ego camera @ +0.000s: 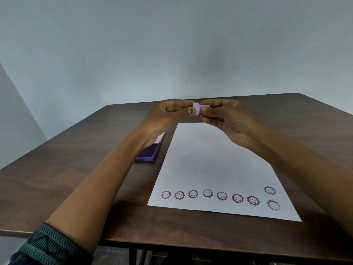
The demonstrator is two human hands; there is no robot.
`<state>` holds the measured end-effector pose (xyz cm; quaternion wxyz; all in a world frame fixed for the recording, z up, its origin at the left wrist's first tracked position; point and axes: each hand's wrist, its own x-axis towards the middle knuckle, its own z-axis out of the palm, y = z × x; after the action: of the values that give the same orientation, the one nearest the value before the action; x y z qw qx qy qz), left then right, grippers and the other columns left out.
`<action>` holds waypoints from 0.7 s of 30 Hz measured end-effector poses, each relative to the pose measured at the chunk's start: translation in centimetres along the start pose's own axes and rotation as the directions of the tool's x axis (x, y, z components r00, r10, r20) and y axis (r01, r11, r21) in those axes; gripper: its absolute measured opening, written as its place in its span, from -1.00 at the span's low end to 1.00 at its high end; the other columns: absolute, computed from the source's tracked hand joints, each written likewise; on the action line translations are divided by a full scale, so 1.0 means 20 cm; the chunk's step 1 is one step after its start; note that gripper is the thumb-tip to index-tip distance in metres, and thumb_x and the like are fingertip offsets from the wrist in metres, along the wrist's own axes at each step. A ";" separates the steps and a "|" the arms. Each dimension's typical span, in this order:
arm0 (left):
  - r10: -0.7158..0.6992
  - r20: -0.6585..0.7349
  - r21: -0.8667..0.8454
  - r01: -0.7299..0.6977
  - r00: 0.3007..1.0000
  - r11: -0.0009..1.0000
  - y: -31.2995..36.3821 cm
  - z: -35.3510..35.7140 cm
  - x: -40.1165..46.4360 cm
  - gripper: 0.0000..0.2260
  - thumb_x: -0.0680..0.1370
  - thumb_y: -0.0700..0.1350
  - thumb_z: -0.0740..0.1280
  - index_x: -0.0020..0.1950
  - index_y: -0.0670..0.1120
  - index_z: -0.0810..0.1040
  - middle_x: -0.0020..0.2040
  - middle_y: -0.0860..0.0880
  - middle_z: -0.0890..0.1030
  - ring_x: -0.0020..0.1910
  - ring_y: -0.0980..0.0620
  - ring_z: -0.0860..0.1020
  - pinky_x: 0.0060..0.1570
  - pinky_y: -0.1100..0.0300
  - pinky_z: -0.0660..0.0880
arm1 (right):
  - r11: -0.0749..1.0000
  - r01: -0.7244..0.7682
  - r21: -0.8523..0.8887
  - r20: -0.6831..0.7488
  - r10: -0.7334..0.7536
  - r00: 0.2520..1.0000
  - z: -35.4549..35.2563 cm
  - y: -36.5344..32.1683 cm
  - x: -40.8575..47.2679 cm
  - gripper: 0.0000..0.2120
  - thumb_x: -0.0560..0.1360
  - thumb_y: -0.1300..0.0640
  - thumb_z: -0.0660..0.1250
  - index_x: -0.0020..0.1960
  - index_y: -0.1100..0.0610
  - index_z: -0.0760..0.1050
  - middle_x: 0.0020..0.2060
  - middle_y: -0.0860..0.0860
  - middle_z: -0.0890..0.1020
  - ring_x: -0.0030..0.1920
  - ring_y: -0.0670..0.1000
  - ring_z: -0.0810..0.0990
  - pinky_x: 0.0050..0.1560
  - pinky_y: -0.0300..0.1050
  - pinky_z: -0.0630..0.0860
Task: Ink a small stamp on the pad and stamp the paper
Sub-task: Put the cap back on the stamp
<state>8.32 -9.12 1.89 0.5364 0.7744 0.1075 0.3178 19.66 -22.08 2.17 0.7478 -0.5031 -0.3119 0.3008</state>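
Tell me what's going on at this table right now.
A person holds a small purple stamp in the air between both hands, the left hand and the right hand each pinching one end. Below lies a white paper with nine smiley flower prints along its near edge. An open purple ink pad sits left of the paper on the brown table. The stamp touches neither pad nor paper.
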 end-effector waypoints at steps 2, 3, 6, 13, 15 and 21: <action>0.003 0.006 -0.003 -0.003 1.000 1.000 0.00 0.00 0.00 -0.73 0.44 -0.19 0.43 0.12 -0.22 0.62 0.04 -0.10 0.68 0.01 0.16 0.63 -0.11 0.47 0.45 | 1.000 0.003 -0.010 -0.004 -0.003 1.000 0.00 0.00 0.00 -0.80 0.41 0.43 0.35 0.03 0.37 0.56 -0.18 0.13 0.63 -0.22 0.03 0.62 -0.16 -0.29 0.63; 0.006 0.007 -0.005 -0.006 1.000 1.000 0.00 0.00 0.00 -0.74 0.44 -0.19 0.44 0.12 -0.21 0.63 0.04 -0.09 0.69 0.01 0.16 0.63 -0.11 0.47 0.45 | 1.000 0.005 -0.014 -0.006 -0.005 1.000 0.00 0.00 0.00 -0.80 0.41 0.43 0.35 0.03 0.37 0.55 -0.19 0.13 0.63 -0.22 0.03 0.62 -0.16 -0.30 0.63; 0.007 0.008 -0.002 -0.007 1.000 1.000 0.00 0.00 0.00 -0.74 0.44 -0.20 0.43 0.12 -0.20 0.63 0.01 -0.07 0.69 -0.03 0.20 0.63 -0.12 0.46 0.45 | 1.000 0.012 -0.024 -0.004 -0.012 1.000 0.00 0.00 -0.01 -0.80 0.41 0.42 0.35 0.03 0.37 0.55 -0.19 0.13 0.62 -0.22 0.04 0.61 -0.16 -0.30 0.62; 0.002 0.017 0.014 -0.002 1.000 1.000 -0.01 -0.01 0.01 -0.76 0.44 -0.21 0.43 0.10 -0.18 0.64 -0.02 -0.05 0.70 -0.07 0.18 0.64 -0.14 0.44 0.47 | 0.999 0.013 -0.049 -0.016 -0.014 1.000 0.01 0.01 -0.01 -0.81 0.41 0.41 0.35 0.03 0.36 0.56 -0.20 0.12 0.62 -0.23 0.03 0.61 -0.20 -0.30 0.63; 0.001 0.029 0.014 -0.002 1.000 1.000 -0.01 -0.01 0.01 -0.79 0.44 -0.21 0.43 0.07 -0.16 0.64 -0.12 0.07 0.71 -0.12 0.20 0.64 -0.17 0.46 0.47 | 0.998 0.009 -0.058 -0.020 -0.010 1.000 0.00 0.01 -0.01 -0.80 0.41 0.42 0.35 0.04 0.35 0.56 -0.19 0.12 0.62 -0.23 0.03 0.61 -0.20 -0.31 0.63; -0.014 0.063 0.071 0.010 0.998 0.997 0.00 -0.03 0.01 -0.75 0.46 -0.17 0.42 0.12 -0.17 0.62 -0.01 -0.02 0.69 -0.13 0.20 0.63 -0.13 0.44 0.47 | 0.998 0.006 -0.063 -0.003 -0.007 1.000 0.00 0.01 0.00 -0.89 0.41 0.41 0.36 -0.15 0.23 0.58 -0.21 0.10 0.64 -0.25 0.02 0.63 -0.18 -0.29 0.64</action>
<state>8.05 -8.60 2.07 0.5140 0.8018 0.1061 0.2858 19.64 -22.13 1.98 0.7331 -0.5259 -0.3215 0.2875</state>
